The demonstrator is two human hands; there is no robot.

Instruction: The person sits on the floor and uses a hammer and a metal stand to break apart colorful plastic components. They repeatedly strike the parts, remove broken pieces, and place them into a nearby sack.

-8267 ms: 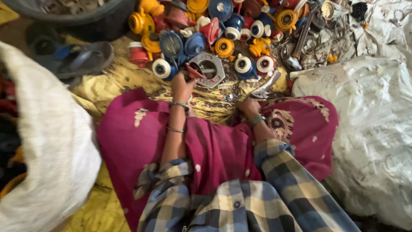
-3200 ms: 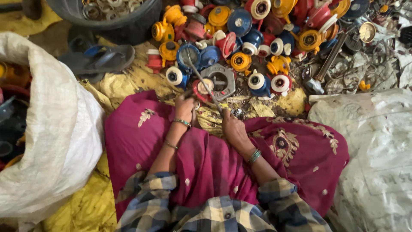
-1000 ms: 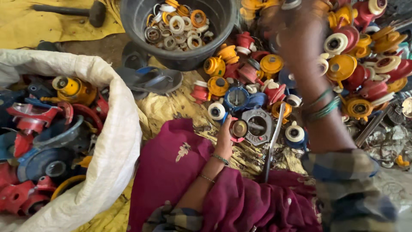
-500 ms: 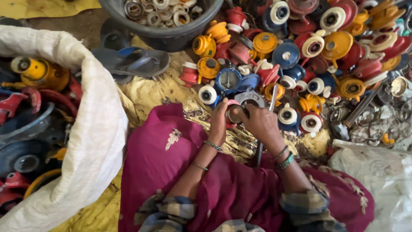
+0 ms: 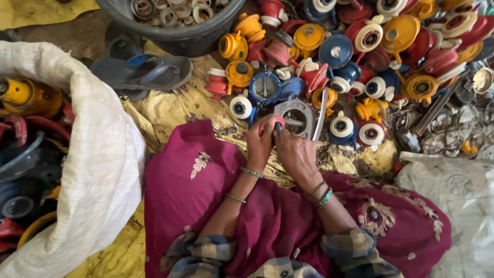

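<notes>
Red part mostly hidden by both hands. Black tub cut off at top edge. White sack runs off left.

The small red part pinched between the left hand and right hand looks like smooth, slightly glossy plastic. The grey ring-shaped casting just beyond it is dull, matt metal, and the slim rod across it is bright, polished metal. The heaped red, orange and blue fittings show glossy plastic shells with white inserts. The yellow ground sheet is crumpled, grimy and rough. The white sack at its left edge is coarse woven plastic, matt. The magenta garment is soft embroidered cloth. The dark tub looks like matt plastic.
</notes>
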